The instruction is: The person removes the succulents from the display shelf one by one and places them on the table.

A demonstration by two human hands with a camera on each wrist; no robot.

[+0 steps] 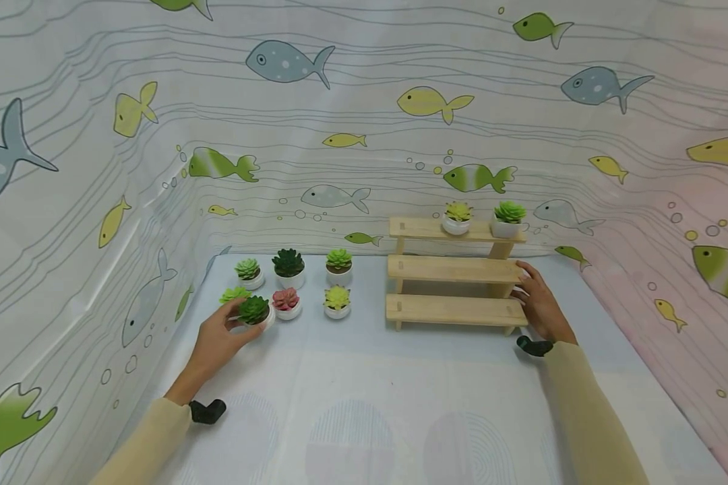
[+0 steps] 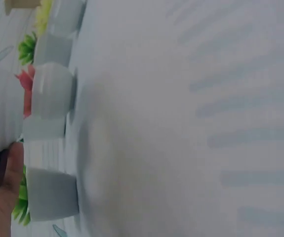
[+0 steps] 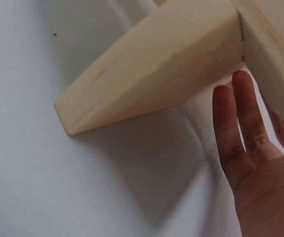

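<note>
My left hand pinches the white pot of a dark green succulent, held between thumb and fingers at the left of the table. In the left wrist view that ribbed white pot is above the cloth, with the fingertips of the left hand against it. The right hand is at the right side of a three-step wooden shelf. The right wrist view shows the right hand with fingers extended beside the wooden frame; whether the fingertips touch it is unclear.
Close around the left hand stand several potted succulents, among them a red one and a tall dark one. A yellow-green plant and a green plant stand on the top step. Fish-patterned cloth rises behind and at both sides.
</note>
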